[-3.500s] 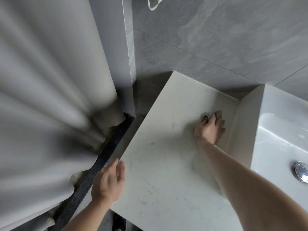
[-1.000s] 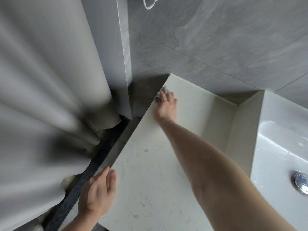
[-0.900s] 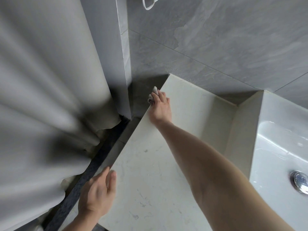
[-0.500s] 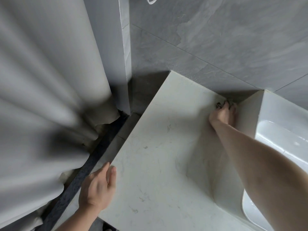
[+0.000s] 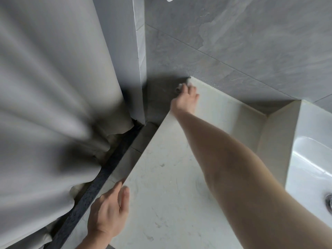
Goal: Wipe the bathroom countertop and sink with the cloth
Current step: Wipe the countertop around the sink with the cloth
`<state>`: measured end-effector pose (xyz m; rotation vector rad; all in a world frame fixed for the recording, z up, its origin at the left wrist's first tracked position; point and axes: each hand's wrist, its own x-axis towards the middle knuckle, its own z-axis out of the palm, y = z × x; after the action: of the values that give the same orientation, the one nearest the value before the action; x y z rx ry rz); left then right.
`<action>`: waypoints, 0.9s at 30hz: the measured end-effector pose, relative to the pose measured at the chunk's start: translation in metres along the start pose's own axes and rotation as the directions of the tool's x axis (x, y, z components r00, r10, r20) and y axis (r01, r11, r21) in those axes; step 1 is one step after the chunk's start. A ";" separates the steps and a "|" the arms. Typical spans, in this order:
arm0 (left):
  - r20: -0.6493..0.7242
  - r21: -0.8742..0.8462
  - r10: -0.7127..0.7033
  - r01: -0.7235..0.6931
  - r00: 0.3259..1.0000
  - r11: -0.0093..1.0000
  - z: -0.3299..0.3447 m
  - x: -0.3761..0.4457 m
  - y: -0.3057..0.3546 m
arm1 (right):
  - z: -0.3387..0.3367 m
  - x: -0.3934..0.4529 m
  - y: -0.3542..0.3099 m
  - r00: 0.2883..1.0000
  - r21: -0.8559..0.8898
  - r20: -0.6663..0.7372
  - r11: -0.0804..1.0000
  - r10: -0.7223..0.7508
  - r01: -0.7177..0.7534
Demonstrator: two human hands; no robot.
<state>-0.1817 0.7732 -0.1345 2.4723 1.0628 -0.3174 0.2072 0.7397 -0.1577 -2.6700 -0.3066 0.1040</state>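
Note:
The pale marble countertop [image 5: 167, 203] runs from the front left to the grey tiled wall. My right hand [image 5: 186, 100] reaches to its far left corner and presses a small grey-white cloth [image 5: 183, 85] there; only a bit of the cloth shows past my fingertips. My left hand [image 5: 109, 212] rests on the counter's left edge near the front, fingers fairly straight, holding nothing. The white sink [image 5: 312, 159] stands raised at the right, its metal drain [image 5: 329, 204] at the frame's edge.
A grey shower curtain [image 5: 53, 105] hangs at the left beside a tiled wall corner [image 5: 139, 60]. A dark floor strip [image 5: 100, 178] runs below the counter's left edge. The grey tiled wall [image 5: 251, 38] closes the back.
My right hand with the cloth has swept from the back right corner beside the sink across to the far left corner. The left hand has stayed on the edge.

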 end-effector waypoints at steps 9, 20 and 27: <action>-0.012 0.005 0.014 -0.014 1.000 1.000 -0.004 -0.001 0.004 | -0.013 -0.017 0.001 0.971 0.264 -0.043 0.934 -0.237 0.240; -0.021 -0.079 -0.057 0.055 0.998 0.995 -0.005 -0.003 0.008 | -0.091 -0.038 0.210 0.877 0.065 -0.349 0.942 0.332 -0.330; 0.000 -0.065 -0.042 0.042 0.999 0.997 -0.001 -0.002 0.004 | -0.047 0.007 0.134 0.826 0.087 -0.266 0.866 0.497 -0.492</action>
<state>-0.1805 0.7698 -0.1315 2.3953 1.1093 -0.2897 0.2459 0.6044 -0.1749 -2.6363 0.4851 -0.1147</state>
